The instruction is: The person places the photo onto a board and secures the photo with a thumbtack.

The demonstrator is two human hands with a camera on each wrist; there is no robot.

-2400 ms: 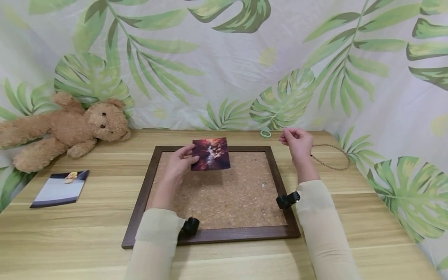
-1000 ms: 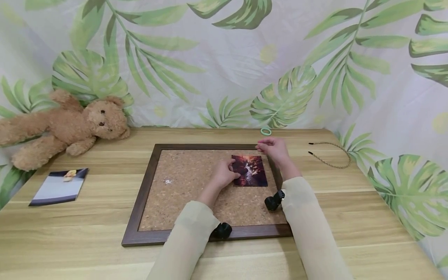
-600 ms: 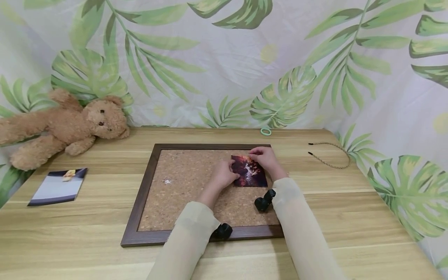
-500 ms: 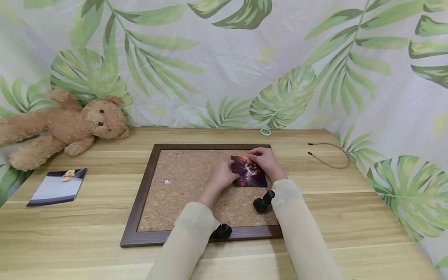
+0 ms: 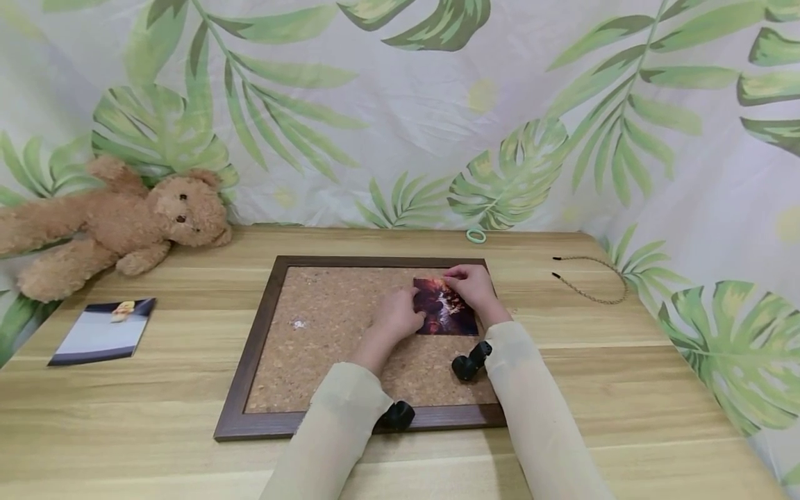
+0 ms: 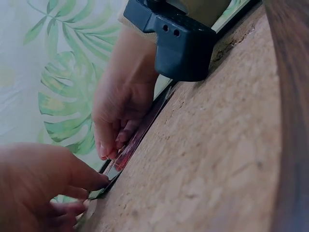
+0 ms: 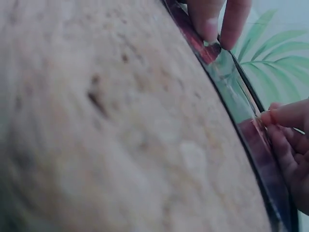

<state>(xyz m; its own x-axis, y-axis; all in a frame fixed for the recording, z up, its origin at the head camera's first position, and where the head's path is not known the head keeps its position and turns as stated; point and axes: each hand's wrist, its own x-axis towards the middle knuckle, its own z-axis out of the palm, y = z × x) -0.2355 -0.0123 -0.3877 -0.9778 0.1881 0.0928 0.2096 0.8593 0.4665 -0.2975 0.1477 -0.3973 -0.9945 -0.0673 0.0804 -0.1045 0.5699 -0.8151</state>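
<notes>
Photo far-right on the corkboard could totally go crooked if the left hand gripping it slips while the right hand, pinching some pin-like bit, pushes.

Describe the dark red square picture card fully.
The dark red square picture card is thin and glossy, apparently paper, printed with orange glow above pale streaks. It lies near the far right corner of the brown-framed rectangular cork board. The left hand holds its left edge; the right hand pinches at its far edge, what it holds unclear.
</notes>
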